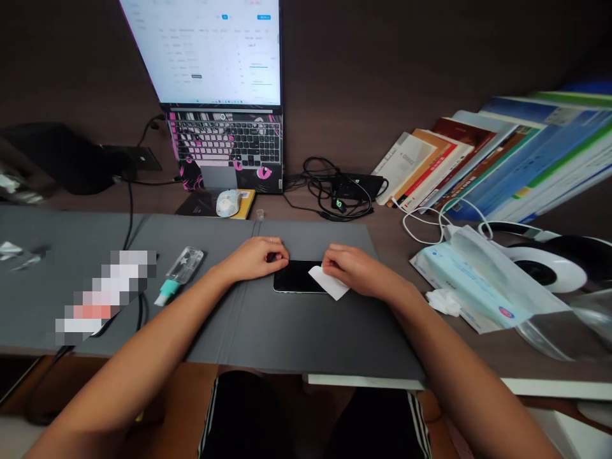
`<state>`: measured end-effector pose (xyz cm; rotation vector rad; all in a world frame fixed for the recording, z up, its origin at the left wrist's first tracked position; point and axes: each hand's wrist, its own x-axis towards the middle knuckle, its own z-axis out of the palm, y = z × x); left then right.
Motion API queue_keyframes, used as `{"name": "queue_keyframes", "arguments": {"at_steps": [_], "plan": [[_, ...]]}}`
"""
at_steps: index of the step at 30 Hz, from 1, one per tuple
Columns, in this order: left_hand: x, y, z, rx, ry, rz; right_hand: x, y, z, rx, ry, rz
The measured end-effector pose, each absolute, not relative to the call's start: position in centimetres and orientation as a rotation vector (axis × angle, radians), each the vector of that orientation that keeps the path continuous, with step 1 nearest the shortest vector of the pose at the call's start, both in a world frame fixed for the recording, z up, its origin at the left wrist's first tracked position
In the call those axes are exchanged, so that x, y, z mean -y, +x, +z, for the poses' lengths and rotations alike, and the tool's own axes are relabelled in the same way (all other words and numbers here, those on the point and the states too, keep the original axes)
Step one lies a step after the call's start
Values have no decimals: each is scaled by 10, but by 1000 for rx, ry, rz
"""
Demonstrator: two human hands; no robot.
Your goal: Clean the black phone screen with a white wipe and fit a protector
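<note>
Illumination: dim overall. The laptop (pixel 227 150) screen is the brightest area; its text is washed out. Right of the laptop, the books (pixel 459 156) are blurred and stretched toward the frame edge. Upper corners: dark. Left of the laptop: objects blurred, one region pixelated.

From my view, the desk mat (pixel 325 331) lies along the near side of the desk, with the phone (pixel 296 276) on it between my hands. Left of the phone I see the spray bottle (pixel 185 266) on the mat. At the far side stands the laptop (pixel 229 146), the mouse (pixel 228 203) on a book (pixel 245 207) just before it. The charger (pixel 356 187) sits right of the laptop, among cables. Farther right I have the row of books (pixel 497 153), and before them the tissue pack (pixel 478 271) beside the headphones (pixel 545 268).
</note>
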<state>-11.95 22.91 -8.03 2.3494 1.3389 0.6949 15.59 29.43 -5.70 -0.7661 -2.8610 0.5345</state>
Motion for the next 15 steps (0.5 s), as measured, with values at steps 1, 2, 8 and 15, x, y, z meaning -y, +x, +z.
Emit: {"name": "queue_keyframes", "arguments": {"at_steps": [1,2,8,15], "plan": [[-229,-119,-80,-1341,2348,689,-294,156,-57,2860,-762,538],[-229,-119,-81,-1344,2346,687,-293,156,-57,2854,-764,536],[-229,-119,-81,-1336,2338,704,-290,153,-57,2840,-739,511],[-229,-119,-79,-1335,2365,666,-286,149,-60,2840,-635,475]]}}
